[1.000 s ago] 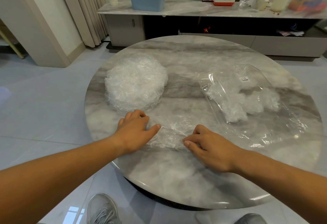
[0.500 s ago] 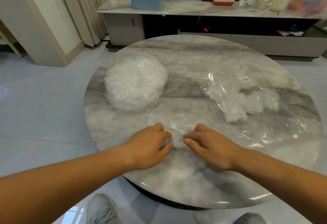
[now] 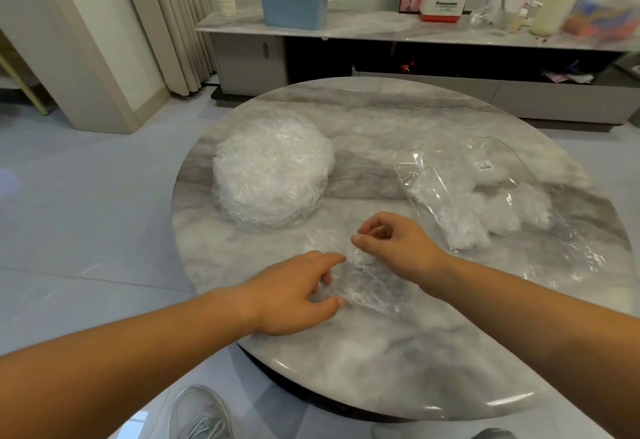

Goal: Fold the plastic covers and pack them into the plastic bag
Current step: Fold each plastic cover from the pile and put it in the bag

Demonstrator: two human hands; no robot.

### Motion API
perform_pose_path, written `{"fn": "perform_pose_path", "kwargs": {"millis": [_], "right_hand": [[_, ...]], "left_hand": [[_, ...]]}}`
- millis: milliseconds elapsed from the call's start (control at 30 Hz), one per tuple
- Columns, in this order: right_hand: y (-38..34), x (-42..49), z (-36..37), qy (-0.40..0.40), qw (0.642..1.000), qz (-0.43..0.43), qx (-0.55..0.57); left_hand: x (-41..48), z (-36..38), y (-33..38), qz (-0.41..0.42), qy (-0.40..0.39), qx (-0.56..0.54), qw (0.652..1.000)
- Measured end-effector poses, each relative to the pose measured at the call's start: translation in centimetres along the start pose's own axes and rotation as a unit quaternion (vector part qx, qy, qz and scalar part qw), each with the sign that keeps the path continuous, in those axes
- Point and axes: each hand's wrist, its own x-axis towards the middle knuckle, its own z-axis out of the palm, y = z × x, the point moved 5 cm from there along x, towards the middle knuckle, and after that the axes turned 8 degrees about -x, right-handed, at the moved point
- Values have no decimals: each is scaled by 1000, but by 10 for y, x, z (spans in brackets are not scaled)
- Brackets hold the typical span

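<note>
Plainly, a single cover (image 3: pixel 372 286) was held low over the near part of the round marble desk (image 3: pixel 381 369), directly between the two hands. Its long axis was judged to run from far left to near right. The left hand (image 3: pixel 294 296) was closed on its near-left edge, thumb and curled fingers gripping the crumpled film. The right hand (image 3: pixel 394 244) was set on the far edge, thumb and forefinger pinched together on what appeared to be a raised lip of the film, the other fingers loosely curled. The next fold was judged to call for that far edge being brought down towards the left hand. The stack of covers (image 3: pixel 272 170) lay beyond the left hand, near it but apart. The plastic bag (image 3: pixel 433 175), with folded covers already visible inside, lay to the right and farther off, nearer the right hand, so packing would be better served from that side. Which way its mouth faced could not be made out. A small barcode sticker (image 3: pixel 483 165) was seen on the bag, too small to read. On the low cabinet (image 3: pixel 381 28) behind, "Panasonic" could be read on a white and red box (image 3: pixel 441 5).
</note>
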Motion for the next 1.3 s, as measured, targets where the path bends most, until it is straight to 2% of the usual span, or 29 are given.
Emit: {"fn": "perform_pose_path", "kwargs": {"millis": [133, 233, 300, 367, 400, 467, 533, 633, 700, 800, 867, 1100, 1200, 1300], "right_hand": [[5, -6, -3, -50, 998, 23, 27], [5, -14, -6, -38, 997, 29, 55], [3, -20, -10, -25, 999, -11, 37], [-2, -31, -12, -3, 993, -108, -57], [-6, -38, -13, 15, 974, -186, -128], [-6, -54, -7, 22, 905, -338, -258], [3, -64, -1, -4, 850, -407, -335], [19, -70, 7, -55, 817, -412, -400], [27, -73, 10, -78, 804, -408, -425], [31, -75, 13, -98, 807, -397, -427], [30, -76, 13, -97, 808, -397, -424], [26, -77, 15, -94, 825, -377, -410], [26, -75, 16, -108, 834, -349, -413], [25, -75, 17, -110, 828, -355, -419]], "left_hand": [[-2, -4, -4, -16, -2, -26, 1000], [-1, -6, -2, -34, -7, -53, 998], [0, -6, -1, -48, -10, -69, 996], [1, -7, 1, -61, -9, -92, 994], [1, -8, 1, -66, -8, -109, 992], [2, -10, 2, -76, -3, -153, 985], [3, -14, 2, -86, 9, -207, 975], [5, -20, 1, -93, 40, -267, 958], [7, -23, 1, -119, 83, -263, 954], [8, -29, -1, -175, 168, -171, 955], [10, -30, -3, -198, 197, -110, 954], [15, -25, -13, -236, 125, -26, 963], [16, -23, -17, -244, 120, -56, 961], [17, -23, -22, -244, 133, -134, 951]]}}
